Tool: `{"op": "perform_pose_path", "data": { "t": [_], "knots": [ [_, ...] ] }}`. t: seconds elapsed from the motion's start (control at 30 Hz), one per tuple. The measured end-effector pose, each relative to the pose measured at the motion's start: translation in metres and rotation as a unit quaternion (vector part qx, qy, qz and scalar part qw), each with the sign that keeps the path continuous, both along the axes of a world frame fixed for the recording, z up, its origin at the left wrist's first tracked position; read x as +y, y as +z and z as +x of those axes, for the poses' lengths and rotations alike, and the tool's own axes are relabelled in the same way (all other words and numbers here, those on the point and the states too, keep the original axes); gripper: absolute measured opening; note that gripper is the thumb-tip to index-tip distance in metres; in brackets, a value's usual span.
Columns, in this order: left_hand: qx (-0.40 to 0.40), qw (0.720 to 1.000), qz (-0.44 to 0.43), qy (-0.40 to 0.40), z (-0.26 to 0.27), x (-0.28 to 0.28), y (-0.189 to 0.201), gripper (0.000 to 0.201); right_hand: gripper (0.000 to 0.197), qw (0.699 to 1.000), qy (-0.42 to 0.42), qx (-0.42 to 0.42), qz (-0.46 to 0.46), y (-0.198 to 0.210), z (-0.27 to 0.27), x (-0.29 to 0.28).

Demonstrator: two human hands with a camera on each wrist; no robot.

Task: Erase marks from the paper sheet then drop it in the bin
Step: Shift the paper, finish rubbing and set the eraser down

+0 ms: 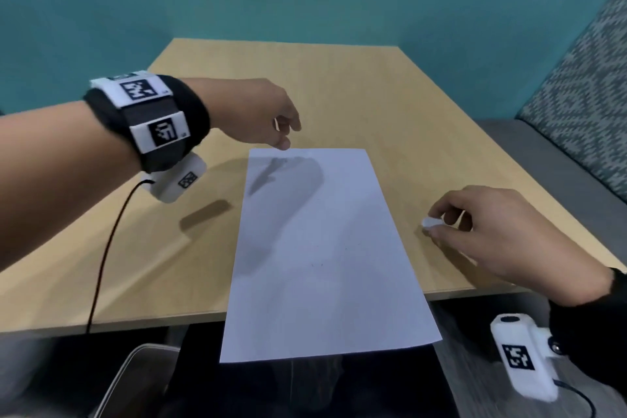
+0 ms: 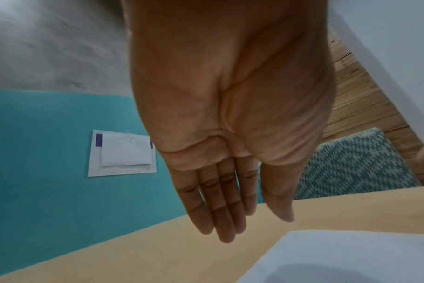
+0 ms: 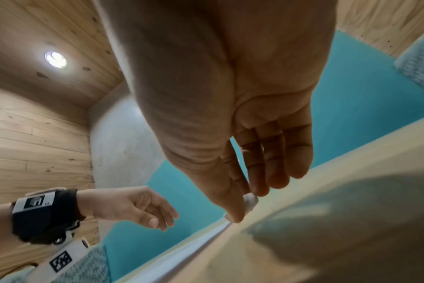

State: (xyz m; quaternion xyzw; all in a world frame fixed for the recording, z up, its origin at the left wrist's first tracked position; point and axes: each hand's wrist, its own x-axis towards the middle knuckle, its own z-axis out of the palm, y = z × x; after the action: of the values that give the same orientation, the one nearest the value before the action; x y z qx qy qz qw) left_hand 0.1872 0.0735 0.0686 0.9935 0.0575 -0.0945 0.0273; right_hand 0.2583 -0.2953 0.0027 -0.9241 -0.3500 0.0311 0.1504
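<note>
A white paper sheet [image 1: 322,248] lies lengthwise on the wooden table [image 1: 339,85], its near end hanging over the front edge. A faint small mark [image 1: 317,264] shows near its middle. My left hand [image 1: 285,137] hovers just above the sheet's far left corner, holding nothing; the left wrist view shows its fingers [image 2: 220,220] straight above the table, with the paper [image 2: 351,258] below. My right hand [image 1: 432,227] rests on the table right of the sheet and pinches a small white eraser [image 1: 430,222] between thumb and fingers; the eraser [image 3: 251,203] touches the tabletop.
Teal walls close the table's far and left sides. A patterned bench back [image 1: 583,85] and grey seat [image 1: 543,159] stand at the right. A black cable [image 1: 105,248] hangs from my left wrist. A light-rimmed object [image 1: 135,380] sits below the front edge; I cannot tell what it is.
</note>
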Motion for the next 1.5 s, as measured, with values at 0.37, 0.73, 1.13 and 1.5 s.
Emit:
{"op": "perform_pose_path", "data": {
  "t": [0.37,0.73,1.13,1.5],
  "knots": [
    [0.047,0.998,0.04,-0.003,0.04,-0.014,-0.037,0.056,0.035,1.0,0.002,0.011,-0.028,-0.009,0.004,0.0],
    [0.051,0.998,0.014,-0.022,0.03,-0.039,-0.033,0.065,0.017,0.999,0.034,0.007,-0.033,-0.006,0.008,0.006],
    [0.228,0.973,-0.015,-0.046,-0.041,-0.065,-0.043,0.15,0.014,0.977,0.204,0.01,-0.056,0.015,-0.014,0.075],
    [0.21,0.975,-0.037,-0.06,-0.043,-0.062,-0.047,0.146,0.016,0.956,0.259,-0.017,-0.139,0.019,-0.019,0.11]
  ]
}}
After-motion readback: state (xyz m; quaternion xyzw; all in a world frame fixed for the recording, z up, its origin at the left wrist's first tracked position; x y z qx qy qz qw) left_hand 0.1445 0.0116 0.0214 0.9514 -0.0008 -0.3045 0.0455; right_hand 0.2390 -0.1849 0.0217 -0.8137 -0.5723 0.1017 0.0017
